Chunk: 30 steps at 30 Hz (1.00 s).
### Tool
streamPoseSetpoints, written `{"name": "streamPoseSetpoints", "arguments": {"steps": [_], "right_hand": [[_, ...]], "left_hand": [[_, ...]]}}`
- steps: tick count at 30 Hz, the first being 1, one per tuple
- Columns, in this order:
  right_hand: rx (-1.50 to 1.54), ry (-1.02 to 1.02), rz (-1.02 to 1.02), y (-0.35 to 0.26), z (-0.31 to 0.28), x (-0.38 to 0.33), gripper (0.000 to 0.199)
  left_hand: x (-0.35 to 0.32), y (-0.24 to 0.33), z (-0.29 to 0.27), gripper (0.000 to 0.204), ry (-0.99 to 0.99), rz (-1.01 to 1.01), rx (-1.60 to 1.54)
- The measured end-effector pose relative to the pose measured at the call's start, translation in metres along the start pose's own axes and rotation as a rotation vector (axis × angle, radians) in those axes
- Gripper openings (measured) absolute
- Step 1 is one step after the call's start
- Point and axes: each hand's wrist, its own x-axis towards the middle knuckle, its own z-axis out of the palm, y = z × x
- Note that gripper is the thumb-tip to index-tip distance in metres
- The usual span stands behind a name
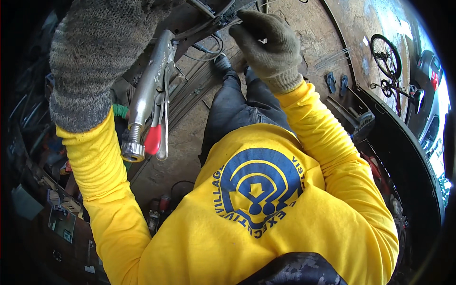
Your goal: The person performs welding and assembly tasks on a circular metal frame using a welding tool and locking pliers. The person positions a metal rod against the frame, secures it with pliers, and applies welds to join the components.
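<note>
Workshop floor [190, 156] below; left hand [90, 61] grip holds locking pliers [147, 95] (red lever); right hand [268, 45] grip pinches metal frame [209, 21].

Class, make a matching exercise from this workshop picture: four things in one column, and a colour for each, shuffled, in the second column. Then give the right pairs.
Things
1. long-sleeved cotton shirt
2. metal locking pliers
3. release-lever tip of the pliers
4. knitted work glove on the right hand

Colours
A. red
B. olive-grey
C. yellow
D. silver

Right pairs: 1-C, 2-D, 3-A, 4-B
</note>
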Motion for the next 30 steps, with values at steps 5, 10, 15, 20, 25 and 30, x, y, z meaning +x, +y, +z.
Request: {"name": "streamPoseSetpoints", "arguments": {"steps": [5, 10, 15, 20, 25, 30], "right_hand": [[-0.271, 0.100, -0.307, -0.008, 0.014, 0.021, 0.023], [-0.320, 0.182, -0.327, -0.003, 0.026, 0.022, 0.018], [-0.293, 0.184, -0.362, -0.006, 0.028, 0.024, 0.018], [-0.363, 0.197, -0.328, -0.003, 0.029, 0.024, 0.018], [-0.345, 0.178, -0.340, -0.002, 0.032, 0.023, 0.017], [-0.365, 0.197, -0.413, 0.002, 0.035, 0.025, 0.019]], "left_hand": [[0.001, -0.005, 0.012, 0.013, 0.128, -0.010, -0.130], [0.000, 0.003, 0.012, 0.013, 0.189, -0.022, 0.087], [0.003, 0.001, 0.009, 0.014, 0.157, -0.102, -0.243], [-0.006, -0.008, 0.041, 0.014, 0.098, -0.159, -0.178], [-0.008, -0.002, 0.015, 0.016, 0.158, 0.005, 0.099], [-0.006, -0.002, 0.020, 0.022, 0.248, 0.012, 0.032]]}}
